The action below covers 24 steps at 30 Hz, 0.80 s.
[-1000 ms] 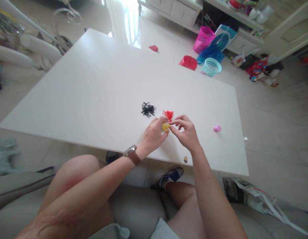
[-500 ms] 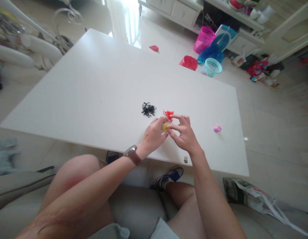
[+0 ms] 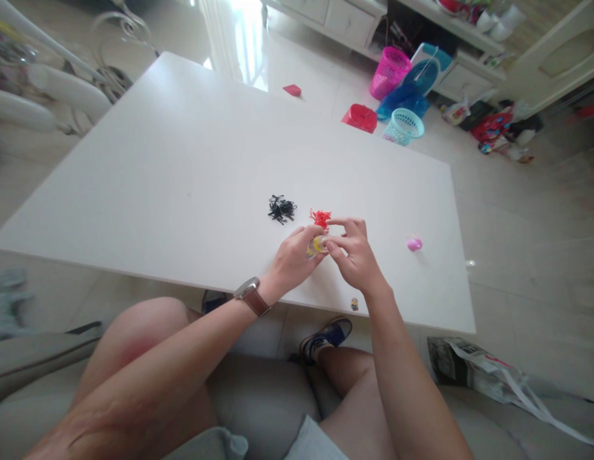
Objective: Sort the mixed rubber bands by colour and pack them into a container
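Observation:
My left hand (image 3: 294, 262) is closed around a small clear container (image 3: 318, 245) with yellow in it, tilted above the table near its front edge. At the container's right end, the thumb and index finger of my right hand (image 3: 350, 252) are pinched together; whatever lies between them is too small to make out. Just beyond my fingers is a small pile of red rubber bands (image 3: 320, 218), partly covered by my hands. Left of it sits a pile of black rubber bands (image 3: 282, 209). A small pink object (image 3: 414, 244) rests on the table to the right.
The white table (image 3: 181, 147) spans the view in front of my knees. A small cartoon sticker (image 3: 355, 304) is at its near edge. Beyond the far side stand a pink basket (image 3: 390, 71), a light blue basket (image 3: 403, 126) and a red dustpan-like item (image 3: 361, 117) on the floor.
The view has shifted slightly, so everything sits a little further left. The container's right end and its yellow part show more clearly between my hands, which stay together at the same spot.

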Available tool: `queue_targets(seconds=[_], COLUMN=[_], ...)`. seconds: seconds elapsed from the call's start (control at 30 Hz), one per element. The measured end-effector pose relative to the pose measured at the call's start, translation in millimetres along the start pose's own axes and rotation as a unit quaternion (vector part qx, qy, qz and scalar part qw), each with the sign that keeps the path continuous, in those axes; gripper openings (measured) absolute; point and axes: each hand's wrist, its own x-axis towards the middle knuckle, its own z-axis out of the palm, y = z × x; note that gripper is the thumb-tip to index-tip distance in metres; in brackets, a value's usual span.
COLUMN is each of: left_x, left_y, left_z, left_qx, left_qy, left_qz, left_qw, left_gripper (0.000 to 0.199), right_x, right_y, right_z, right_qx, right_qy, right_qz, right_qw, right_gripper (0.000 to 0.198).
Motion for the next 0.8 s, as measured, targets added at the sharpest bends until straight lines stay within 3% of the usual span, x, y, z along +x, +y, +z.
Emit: queue_targets(seconds=[0.1, 0.2, 0.33, 0.53, 0.67, 0.8], left_x=[0.3, 0.1, 0.7, 3.7, 5.8, 3.1], left_y=[-1.0, -2.6, -4.0, -6.0, -6.6, -9.6], left_z=[0.9, 1.8, 2.9, 2.1, 0.7, -0.2], left_qx=[-0.004, -0.019, -0.043, -0.048, -0.054, -0.033], left_qy=[0.007, 0.01, 0.013, 0.019, 0.002, -0.03], left_qz=[-0.01, -0.013, -0.016, -0.027, -0.034, -0.032], left_qw=[1.0, 1.0, 0.999, 0.998, 0.998, 0.998], left_gripper=[0.036, 0.037, 0.043, 0.049, 0.057, 0.067], right_x=[1.7, 2.5, 1.6, 0.8, 2.3, 3.1], right_y=[-2.6, -3.8, -0.7, 2.8, 2.6, 5.9], right_z=[-4.5, -3.7, 4.7, 16.5, 19.4, 25.5], right_qx=[0.016, 0.053, 0.104, 0.108, 0.115, 0.114], right_qy=[0.048, 0.051, 0.019, 0.027, 0.035, 0.025], right_qz=[0.004, 0.023, 0.045, 0.039, 0.043, 0.06], right_qw=[0.999, 0.997, 0.993, 0.993, 0.992, 0.991], right_gripper=[0.022, 0.009, 0.026, 0.03, 0.029, 0.041])
